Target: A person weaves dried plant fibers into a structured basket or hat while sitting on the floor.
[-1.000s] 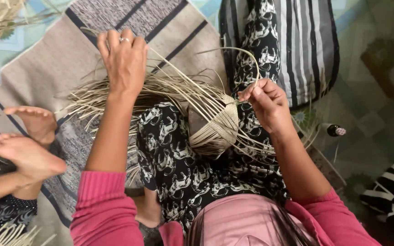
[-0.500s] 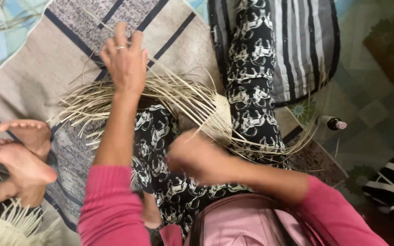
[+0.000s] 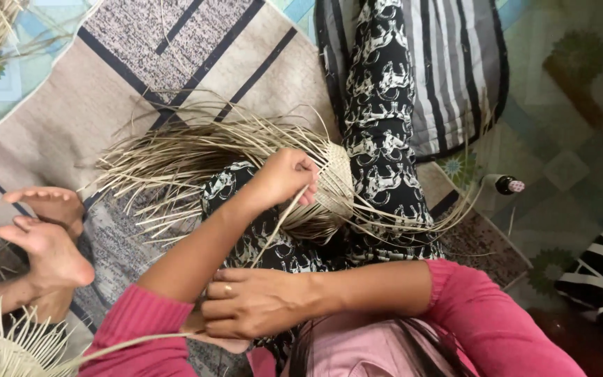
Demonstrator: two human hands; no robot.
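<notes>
**On a striped floor mat, two hands work a half-woven basket**

On the lap of a seated person, the woven basket (image 3: pixel 333 183) lies just beyond the left hand (image 3: pixel 287 176), its loose straw ends (image 3: pixel 176 157) fanning away to that hand's left. The left hand is closed on a single straw strip (image 3: pixel 277 227), whose long axis runs from the basket back toward the body. The right hand (image 3: pixel 256 301), crossed in front of the chest and nearer the camera, rests with fingers curled narrow at the strip's lower end; whether it pinches the strip cannot be told. The basket's far side is hidden behind the left hand. Another person's bare feet (image 3: pixel 43 241) sit well apart, beyond the straw ends.
</notes>
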